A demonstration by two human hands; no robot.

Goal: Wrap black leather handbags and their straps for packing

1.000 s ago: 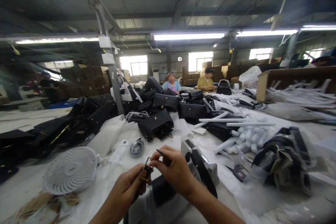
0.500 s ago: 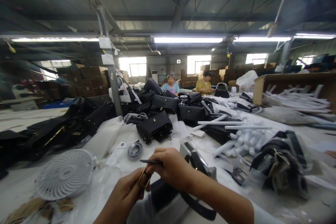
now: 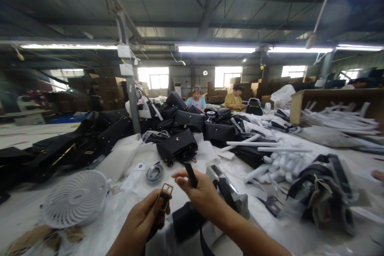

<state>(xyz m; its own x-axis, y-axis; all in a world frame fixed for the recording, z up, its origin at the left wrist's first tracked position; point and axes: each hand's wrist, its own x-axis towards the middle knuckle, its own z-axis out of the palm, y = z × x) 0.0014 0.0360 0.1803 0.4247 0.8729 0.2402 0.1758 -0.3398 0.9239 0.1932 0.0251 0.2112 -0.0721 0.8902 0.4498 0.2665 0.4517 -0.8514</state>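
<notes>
My left hand (image 3: 145, 213) is closed on a gold-coloured buckle (image 3: 167, 189), whose rectangular frame stands up from the fingertips with a bit of black material at it. To its right, my right hand (image 3: 200, 193) grips a black strap (image 3: 190, 174) between thumb and fingers, its flat end pointing up. The two hands are apart. Below them lies a black bag (image 3: 185, 222), partly covered by clear plastic and my right forearm. Another length of strap hangs under that forearm.
A white fan (image 3: 76, 198) stands at the left, near a grey coiled strap (image 3: 155, 173). Black bags (image 3: 177, 146) are piled across the table. White foam rods (image 3: 282, 162) and a wrapped bag (image 3: 321, 194) lie at the right. Two people (image 3: 195, 100) sit opposite.
My hands have moved apart. The strap end in my right hand has swung from nearly level to upright, away from the buckle, which now shows more fully in my left hand.
</notes>
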